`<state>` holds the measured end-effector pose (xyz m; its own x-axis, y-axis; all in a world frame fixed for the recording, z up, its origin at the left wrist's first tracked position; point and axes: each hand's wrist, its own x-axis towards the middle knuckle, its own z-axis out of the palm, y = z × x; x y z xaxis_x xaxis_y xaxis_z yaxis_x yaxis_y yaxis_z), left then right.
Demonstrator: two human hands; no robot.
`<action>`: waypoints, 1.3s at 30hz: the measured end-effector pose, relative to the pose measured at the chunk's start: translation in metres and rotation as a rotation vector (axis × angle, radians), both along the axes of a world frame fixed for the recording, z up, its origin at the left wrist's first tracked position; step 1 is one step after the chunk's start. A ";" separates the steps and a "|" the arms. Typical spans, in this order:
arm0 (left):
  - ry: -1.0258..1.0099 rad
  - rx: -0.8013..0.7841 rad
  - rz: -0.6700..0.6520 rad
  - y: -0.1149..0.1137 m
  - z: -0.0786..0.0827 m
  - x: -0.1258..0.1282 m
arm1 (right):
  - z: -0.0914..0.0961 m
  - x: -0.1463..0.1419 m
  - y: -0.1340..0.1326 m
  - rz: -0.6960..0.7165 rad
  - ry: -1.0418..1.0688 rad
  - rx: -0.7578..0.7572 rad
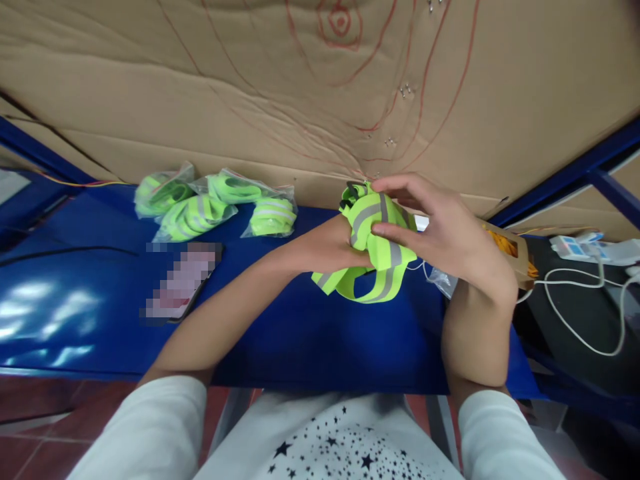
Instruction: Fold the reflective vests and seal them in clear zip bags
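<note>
A neon yellow-green strap harness with grey reflective bands [374,248] is bunched up above the blue table [280,333]. My left hand [327,245] grips the bundle from the left, fingers closed round it. My right hand [440,227] holds it from the right, thumb pressed on the side and fingers curled over the top. Loose loops of the strap hang down below both hands, near the table top.
Three clear bags of the same neon straps [215,207] lie at the back left. A phone [181,281] lies flat left of centre. Cardboard sheet [310,87] stands behind. At right are a brown box [515,250], white cable [580,313] and a power strip [585,247].
</note>
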<state>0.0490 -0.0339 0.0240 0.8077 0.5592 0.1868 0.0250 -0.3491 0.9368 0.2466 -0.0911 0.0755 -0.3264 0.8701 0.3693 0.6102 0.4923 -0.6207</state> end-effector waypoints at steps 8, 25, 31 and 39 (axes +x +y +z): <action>-0.026 -0.369 -0.350 0.005 0.003 -0.020 | 0.008 -0.010 -0.014 0.009 -0.204 0.159; -0.142 -0.218 0.092 -0.007 -0.004 0.003 | -0.010 -0.013 -0.007 0.054 -0.288 0.093; -0.241 -0.220 0.120 -0.004 -0.007 0.000 | -0.019 -0.014 0.017 0.173 -0.119 0.160; -0.201 -0.698 -0.002 0.006 -0.012 -0.004 | -0.033 -0.021 0.029 -0.063 -0.145 0.303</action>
